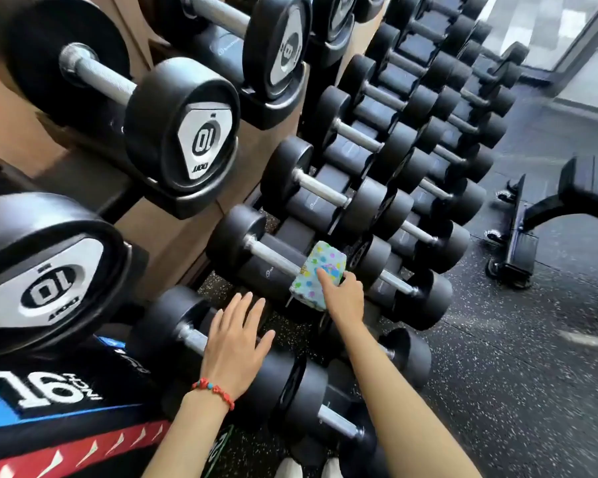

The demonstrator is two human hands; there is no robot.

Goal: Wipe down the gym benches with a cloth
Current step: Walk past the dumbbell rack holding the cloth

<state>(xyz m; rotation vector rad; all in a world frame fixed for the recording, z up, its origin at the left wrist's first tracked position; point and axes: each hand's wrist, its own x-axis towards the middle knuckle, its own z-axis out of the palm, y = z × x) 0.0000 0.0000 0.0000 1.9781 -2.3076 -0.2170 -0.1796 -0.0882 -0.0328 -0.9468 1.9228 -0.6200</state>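
A pale blue cloth (316,274) with coloured spots lies draped over the end of a black dumbbell (256,257) on the lowest rack row. My right hand (342,292) grips the cloth, thumb on top and fingers curled behind it. My left hand (237,343), fingers spread and holding nothing, hovers over the nearer dumbbell (283,384); a red bead bracelet is on its wrist. A black gym bench (546,208) stands on the floor at the far right, well away from both hands.
Rows of black dumbbells (377,160) fill the rack (173,243) from left to the far top. Large 10 kg dumbbells (183,129) jut out at upper left. A black, blue and red pad marked 16 (49,408) sits at lower left. Speckled rubber floor (515,374) spreads to the right.
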